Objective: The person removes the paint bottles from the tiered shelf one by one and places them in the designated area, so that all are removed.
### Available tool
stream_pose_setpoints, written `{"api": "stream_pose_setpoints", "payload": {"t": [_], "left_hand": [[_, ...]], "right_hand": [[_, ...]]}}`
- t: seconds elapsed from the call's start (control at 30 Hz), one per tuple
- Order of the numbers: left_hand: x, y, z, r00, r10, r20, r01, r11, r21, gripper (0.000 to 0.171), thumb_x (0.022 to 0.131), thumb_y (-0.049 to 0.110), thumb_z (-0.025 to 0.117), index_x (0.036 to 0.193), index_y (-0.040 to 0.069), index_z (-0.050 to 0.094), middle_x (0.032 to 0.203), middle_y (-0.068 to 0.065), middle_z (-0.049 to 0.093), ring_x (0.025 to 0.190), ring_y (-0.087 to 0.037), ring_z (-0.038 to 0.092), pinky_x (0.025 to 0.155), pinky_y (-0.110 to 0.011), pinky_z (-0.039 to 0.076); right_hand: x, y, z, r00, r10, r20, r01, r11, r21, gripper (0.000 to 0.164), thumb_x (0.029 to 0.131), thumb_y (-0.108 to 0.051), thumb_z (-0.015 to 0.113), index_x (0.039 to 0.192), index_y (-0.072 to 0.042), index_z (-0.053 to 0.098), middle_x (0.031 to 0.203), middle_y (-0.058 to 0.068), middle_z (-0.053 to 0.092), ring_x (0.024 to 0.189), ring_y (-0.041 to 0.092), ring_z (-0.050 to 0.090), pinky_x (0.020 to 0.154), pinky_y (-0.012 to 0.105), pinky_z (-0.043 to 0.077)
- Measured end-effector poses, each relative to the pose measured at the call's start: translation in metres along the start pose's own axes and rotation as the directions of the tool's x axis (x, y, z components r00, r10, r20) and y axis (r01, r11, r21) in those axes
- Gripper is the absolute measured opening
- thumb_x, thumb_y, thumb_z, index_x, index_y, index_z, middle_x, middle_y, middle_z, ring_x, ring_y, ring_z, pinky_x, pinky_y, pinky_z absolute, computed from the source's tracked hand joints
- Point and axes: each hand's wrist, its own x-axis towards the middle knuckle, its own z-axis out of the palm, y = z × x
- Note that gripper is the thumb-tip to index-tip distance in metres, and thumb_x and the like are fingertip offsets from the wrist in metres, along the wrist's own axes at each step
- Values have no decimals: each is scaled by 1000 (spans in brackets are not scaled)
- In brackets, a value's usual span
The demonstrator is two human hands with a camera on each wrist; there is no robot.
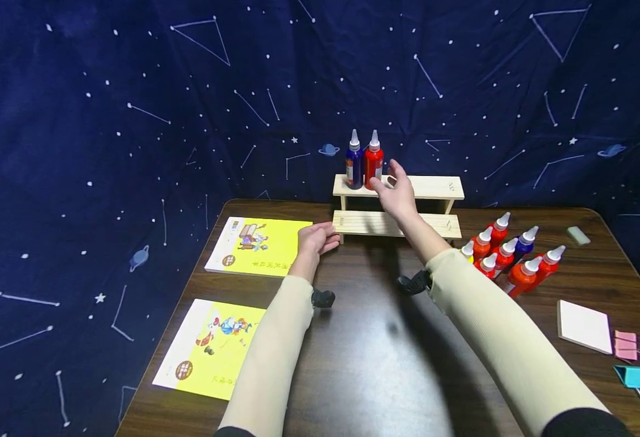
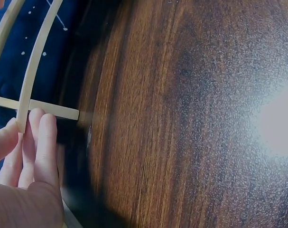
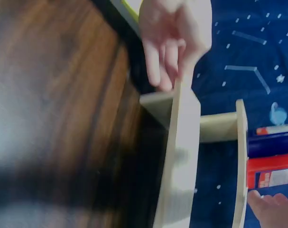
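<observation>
A two-step wooden shelf (image 1: pixel 369 223) stands at the back of the table. My left hand (image 1: pixel 315 238) pinches the left end of its lower board, thumb on one face and fingers on the other, as the left wrist view shows. On the upper board a blue bottle (image 1: pixel 354 167) and a red bottle (image 1: pixel 373 164) stand upright side by side, both with white pointed caps. My right hand (image 1: pixel 398 195) is just right of the red bottle, fingers spread, the thumb overlapping its lower part. Whether the thumb touches the bottle I cannot tell.
Several capped bottles, mostly red and orange (image 1: pixel 522 276), stand at the right under my forearm. Two yellow books (image 1: pixel 284 233) lie at left. A white pad (image 1: pixel 584 326), a pink clip (image 1: pixel 625 345), a teal binder clip (image 1: pixel 639 377) and an eraser-like block (image 1: pixel 578 235) lie far right.
</observation>
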Motion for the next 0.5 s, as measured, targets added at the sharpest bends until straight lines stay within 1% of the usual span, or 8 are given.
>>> {"api": "stream_pose_setpoints", "payload": {"t": [0.1,0.17,0.23,0.3,0.4,0.5], "left_hand": [[0,0,0,1000,-5,2,5,1000,10,26,87,6,69,112,3,69,96,-14,72,74,-19,71,65,-28,61],[0,0,0,1000,-7,0,7,1000,15,26,86,6,70,112,3,69,96,-13,72,76,-20,72,64,-28,61],[0,0,0,1000,-6,-3,6,1000,15,26,86,6,70,112,3,69,95,-13,72,77,-20,72,64,-28,61],[1,0,0,1000,-3,-5,3,1000,13,25,87,6,70,112,3,70,95,-12,72,78,-21,72,64,-28,61],[1,0,0,1000,-1,-2,1,1000,7,25,87,6,69,112,3,70,98,-13,72,80,-22,72,65,-28,61],[1,-1,-1,1000,-3,0,3,1000,4,25,87,5,69,112,3,70,101,-14,71,81,-22,72,65,-28,61]], "right_hand": [[14,0,2,1000,-3,15,4,998,-68,78,90,-20,66,151,-5,21,152,19,30,139,31,32,117,37,28],[20,2,4,999,-28,25,31,993,-111,80,90,-21,68,152,-5,19,154,17,27,141,28,28,119,35,22],[24,3,6,998,-49,45,54,990,-128,81,90,-20,68,152,-5,18,154,17,28,141,27,28,120,35,21],[26,3,8,996,-56,74,63,993,-104,80,90,-18,67,152,-5,18,153,17,30,140,27,30,119,36,24],[28,3,10,994,-60,95,66,995,-69,73,91,-13,66,150,-5,24,148,17,38,136,29,38,115,37,33],[29,3,11,997,-44,65,49,995,-89,63,91,-11,64,146,-5,34,139,19,46,130,30,44,111,36,38]]}}
